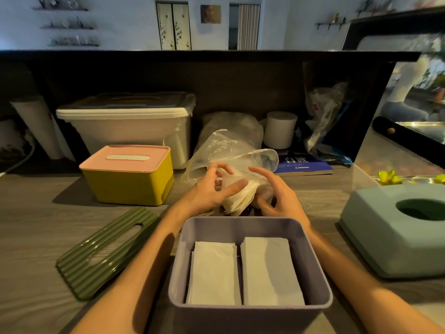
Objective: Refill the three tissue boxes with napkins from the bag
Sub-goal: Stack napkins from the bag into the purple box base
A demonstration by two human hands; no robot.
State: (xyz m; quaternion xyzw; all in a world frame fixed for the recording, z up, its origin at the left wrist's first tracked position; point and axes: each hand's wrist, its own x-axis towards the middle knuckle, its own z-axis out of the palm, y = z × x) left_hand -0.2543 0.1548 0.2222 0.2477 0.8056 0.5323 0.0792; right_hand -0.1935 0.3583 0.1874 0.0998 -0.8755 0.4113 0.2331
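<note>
Head camera shows both hands at the plastic bag (pixel 224 150), behind the open purple box (pixel 250 225): the left hand (pixel 212 189) and right hand (pixel 277 196) pinch a stack of napkins (pixel 238 196) between them. Better to square the stack first (two piles already lie inside), then lay it flat on top.

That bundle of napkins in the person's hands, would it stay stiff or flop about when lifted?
Probably floppy: the napkin bundle already bends and fans at its lower edge between the left hand and right hand. Likely light, being thin paper. Loose sheets may slip apart, since nothing visibly binds them.
</note>
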